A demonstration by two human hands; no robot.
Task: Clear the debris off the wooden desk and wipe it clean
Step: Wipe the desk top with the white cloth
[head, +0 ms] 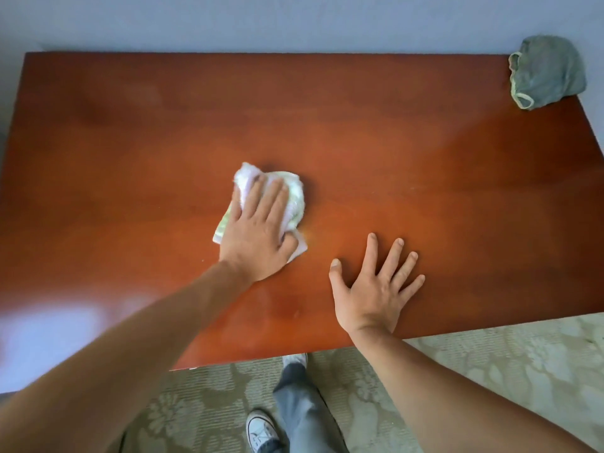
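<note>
The reddish-brown wooden desk (425,158) fills most of the view, its top glossy. My left hand (258,230) lies flat on a crumpled white and pale green cloth (294,197) near the desk's middle, pressing it onto the wood with straight fingers. The cloth sticks out beyond the fingers and at both sides of the palm. My right hand (376,289) rests on the bare wood to the right, nearer the front edge, fingers spread and holding nothing.
A bunched grey-green cloth (545,73) sits at the desk's far right corner against the pale wall. Patterned carpet (490,371) lies below the desk's front edge, where my legs and white shoes (261,433) show.
</note>
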